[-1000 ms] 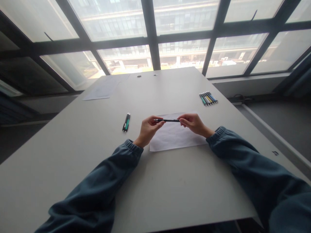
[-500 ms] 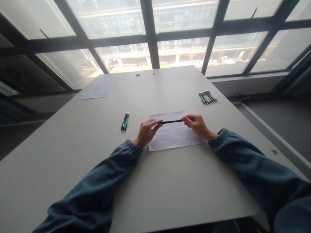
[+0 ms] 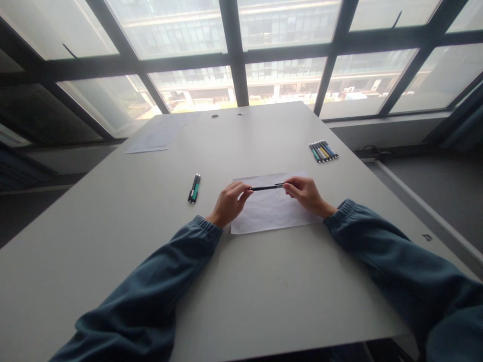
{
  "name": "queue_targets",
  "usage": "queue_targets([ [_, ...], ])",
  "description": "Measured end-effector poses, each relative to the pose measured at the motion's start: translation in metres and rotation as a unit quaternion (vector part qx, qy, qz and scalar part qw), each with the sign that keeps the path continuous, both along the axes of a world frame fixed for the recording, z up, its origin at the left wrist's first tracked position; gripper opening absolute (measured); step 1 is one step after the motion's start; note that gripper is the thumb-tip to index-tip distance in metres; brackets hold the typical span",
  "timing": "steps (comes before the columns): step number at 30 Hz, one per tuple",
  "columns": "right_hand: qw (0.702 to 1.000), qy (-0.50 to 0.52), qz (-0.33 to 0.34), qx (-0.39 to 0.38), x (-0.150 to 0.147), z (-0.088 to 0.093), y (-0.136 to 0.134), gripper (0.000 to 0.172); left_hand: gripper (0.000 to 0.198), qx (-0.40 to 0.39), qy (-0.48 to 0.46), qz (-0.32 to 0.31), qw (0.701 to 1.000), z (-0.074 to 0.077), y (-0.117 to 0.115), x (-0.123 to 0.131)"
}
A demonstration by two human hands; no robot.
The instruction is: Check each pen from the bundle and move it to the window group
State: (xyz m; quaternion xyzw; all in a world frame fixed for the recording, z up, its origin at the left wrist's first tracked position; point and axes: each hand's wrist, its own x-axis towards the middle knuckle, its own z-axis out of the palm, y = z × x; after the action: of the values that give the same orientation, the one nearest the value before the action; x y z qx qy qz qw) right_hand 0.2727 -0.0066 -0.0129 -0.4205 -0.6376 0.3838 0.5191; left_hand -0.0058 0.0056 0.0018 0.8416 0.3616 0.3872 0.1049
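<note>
A slim black pen [image 3: 266, 188] is stretched level between my two hands, above a sheet of white paper [image 3: 275, 213]. Its left end is pinched between the thumb and fingers of my left hand [image 3: 229, 201]. Thumb and forefinger of my right hand [image 3: 305, 193] close on the other end, where the clip shows along the top edge. The tips of both ends are hidden by my fingers. Beneath, the paper lies flat on the white table [image 3: 241, 281], partly covered by both hands.
Two pens [image 3: 194, 188], one with a green barrel, lie side by side left of the paper. At the right is a row of several coloured pens [image 3: 323, 151]. More paper sheets [image 3: 154, 138] lie at the far left, before the windows.
The pen has turned slightly about its length, so its clip now stands out on top near my right hand. My left fingers have curled a little more around its end.
</note>
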Motion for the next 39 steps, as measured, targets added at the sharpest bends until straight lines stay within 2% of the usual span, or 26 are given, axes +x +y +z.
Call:
queue_targets([
  [9,1.0,-0.01,0.006,0.006,0.001,0.003,-0.002,0.044,0.028,-0.001,0.027,-0.017,0.999,-0.002,0.0,0.001],
  [22,1.0,-0.018,0.008,0.007,0.002,-0.003,0.0,0.042,0.042,-0.067,-0.016,-0.023,0.997,-0.001,-0.003,0.003],
  [39,1.0,-0.025,-0.004,0.012,0.001,-0.006,0.001,0.042,0.039,-0.079,-0.023,-0.019,0.996,-0.003,-0.002,0.003],
])
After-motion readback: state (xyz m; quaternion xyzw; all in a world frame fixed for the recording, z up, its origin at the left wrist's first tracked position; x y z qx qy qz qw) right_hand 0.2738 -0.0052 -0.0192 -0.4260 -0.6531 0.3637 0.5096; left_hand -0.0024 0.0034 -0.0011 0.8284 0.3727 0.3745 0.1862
